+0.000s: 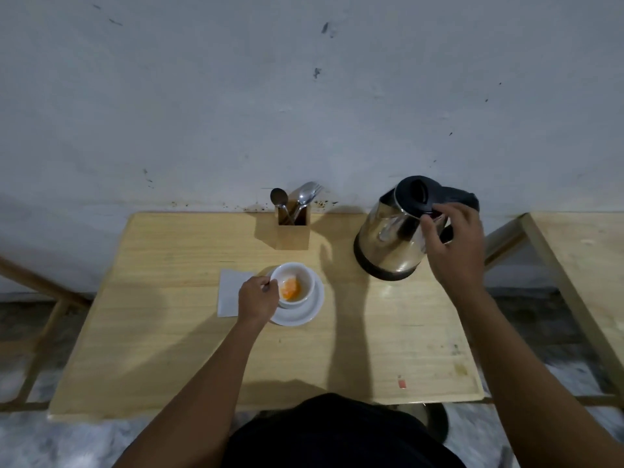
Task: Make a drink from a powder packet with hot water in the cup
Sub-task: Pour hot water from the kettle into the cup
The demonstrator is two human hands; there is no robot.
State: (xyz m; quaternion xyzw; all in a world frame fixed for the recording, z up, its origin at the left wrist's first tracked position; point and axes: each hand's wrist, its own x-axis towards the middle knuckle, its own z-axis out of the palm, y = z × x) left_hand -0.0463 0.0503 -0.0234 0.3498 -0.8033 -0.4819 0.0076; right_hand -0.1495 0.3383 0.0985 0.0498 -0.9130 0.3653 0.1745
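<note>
A white cup (297, 278) stands on a white saucer (304, 314) in the middle of the wooden table (169, 332). Orange powder (290, 289) lies in the cup's bottom. My left hand (258, 300) is closed on the cup's left side at the handle, with a small dark thing between the fingers that I cannot make out. A steel kettle (388, 241) with a black lid and base is tilted at the back right. My right hand (452, 244) grips its black handle. The kettle's spout points left, apart from the cup.
A white napkin (229, 292) lies left of the saucer, partly under my left hand. A wooden holder (293, 231) with spoons and a fork stands at the table's back edge against the wall. A second wooden table (587, 265) is at the right.
</note>
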